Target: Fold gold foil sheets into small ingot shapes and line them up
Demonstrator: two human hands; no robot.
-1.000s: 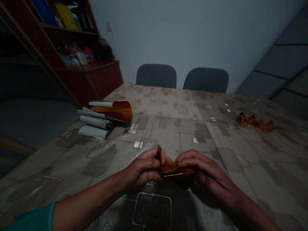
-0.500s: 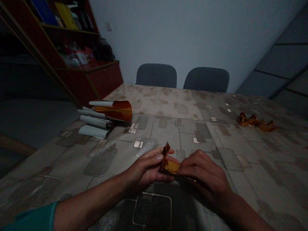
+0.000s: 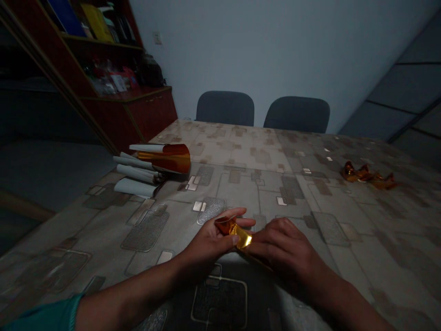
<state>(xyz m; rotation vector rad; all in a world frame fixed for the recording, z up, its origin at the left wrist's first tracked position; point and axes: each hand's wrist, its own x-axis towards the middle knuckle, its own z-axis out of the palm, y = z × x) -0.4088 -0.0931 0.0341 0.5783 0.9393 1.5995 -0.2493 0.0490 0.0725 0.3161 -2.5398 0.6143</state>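
A small piece of shiny gold foil paper (image 3: 243, 237), folded with a raised, curled end, is held between both hands just above the table. My left hand (image 3: 214, 239) cups its left end, thumb pressed on the foil and fingers stretched out behind. My right hand (image 3: 287, 248) pinches the right end; its fingertips cover part of the foil. Far to the right on the table lie several folded gold foil pieces (image 3: 368, 176). At the left is a pile of curled gold-and-white paper sheets (image 3: 174, 158).
The table (image 3: 237, 151) has a patterned cover and fills most of the view. Two grey chairs (image 3: 225, 108) stand at its far side, by the wall. A red-brown cabinet (image 3: 151, 115) with stacked shelves is at the back left.
The foil's upright end has tipped over to the left and its surface now catches light. My left thumb has moved down onto the foil. Both hands still hold it.
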